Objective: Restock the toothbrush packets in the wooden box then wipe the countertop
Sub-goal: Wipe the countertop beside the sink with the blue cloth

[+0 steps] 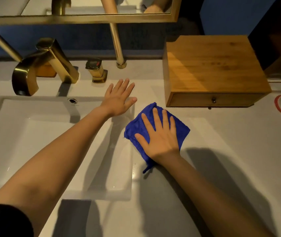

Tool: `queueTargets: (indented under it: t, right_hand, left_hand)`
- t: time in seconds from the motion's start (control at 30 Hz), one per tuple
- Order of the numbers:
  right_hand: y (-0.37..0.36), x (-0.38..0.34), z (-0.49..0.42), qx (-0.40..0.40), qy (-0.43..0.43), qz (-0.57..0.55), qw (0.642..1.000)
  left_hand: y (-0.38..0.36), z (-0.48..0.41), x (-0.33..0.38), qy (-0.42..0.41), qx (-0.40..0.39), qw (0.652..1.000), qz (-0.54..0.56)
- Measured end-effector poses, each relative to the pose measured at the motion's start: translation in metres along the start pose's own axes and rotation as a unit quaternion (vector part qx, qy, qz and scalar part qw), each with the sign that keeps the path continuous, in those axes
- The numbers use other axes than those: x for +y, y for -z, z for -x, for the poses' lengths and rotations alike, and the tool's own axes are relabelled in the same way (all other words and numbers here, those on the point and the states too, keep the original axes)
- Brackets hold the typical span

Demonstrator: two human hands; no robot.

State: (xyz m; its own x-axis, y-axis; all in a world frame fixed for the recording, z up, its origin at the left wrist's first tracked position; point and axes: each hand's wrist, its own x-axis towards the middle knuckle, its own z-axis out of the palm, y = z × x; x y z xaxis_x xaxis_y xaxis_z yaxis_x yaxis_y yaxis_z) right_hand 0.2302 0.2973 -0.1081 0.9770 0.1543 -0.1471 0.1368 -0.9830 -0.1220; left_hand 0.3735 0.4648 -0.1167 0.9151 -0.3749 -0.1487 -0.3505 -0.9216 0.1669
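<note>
Blue cloth [156,132] under right hand [160,137] (flat), wooden box [211,69] beside

Dim warm light, hard shadows, bowed edges.

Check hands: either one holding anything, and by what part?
Nothing gripped. Right hand lies flat, fingers spread, pressing the middle of the blue cloth onto the countertop. Left hand is open and empty.

no legible text; tiny marking under sink overflow hole [72,100] unreadable
</note>
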Motion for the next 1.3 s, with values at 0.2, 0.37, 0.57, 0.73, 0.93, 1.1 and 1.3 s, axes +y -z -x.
queueTargets:
  t: [0.2,0.37,0.57,0.73,0.93,1.1,1.3]
  right_hand:
    - [0.001,0.0,0.015,-0.022,0.094,-0.029,0.995]
    - [0.001,0.016,0.04,-0.05,0.167,-0.015,0.985]
    - [0.007,0.049,0.06,-0.082,0.151,-0.011,0.985]
    - [0.014,0.08,0.079,-0.045,0.093,-0.014,0.995]
    - [0.011,0.095,0.103,-0.002,-0.042,-0.008,0.999]
    - [-0.003,0.066,0.13,0.049,-0.192,-0.036,0.98]
    - [-0.014,0.023,0.143,0.099,-0.279,-0.022,0.955]
  left_hand:
    - [0.003,0.013,0.021,-0.136,-0.003,0.99,0.031]
    - [0.001,0.022,0.04,-0.186,-0.043,0.98,0.051]
    - [0.001,0.032,0.047,-0.203,-0.045,0.978,0.026]
    - [-0.005,0.036,0.05,-0.195,-0.045,0.98,0.007]
    - [-0.008,0.034,0.049,-0.196,-0.047,0.98,-0.004]
    - [-0.009,0.034,0.048,-0.199,-0.042,0.979,0.001]
    - [-0.006,0.036,0.05,-0.194,-0.044,0.98,0.002]
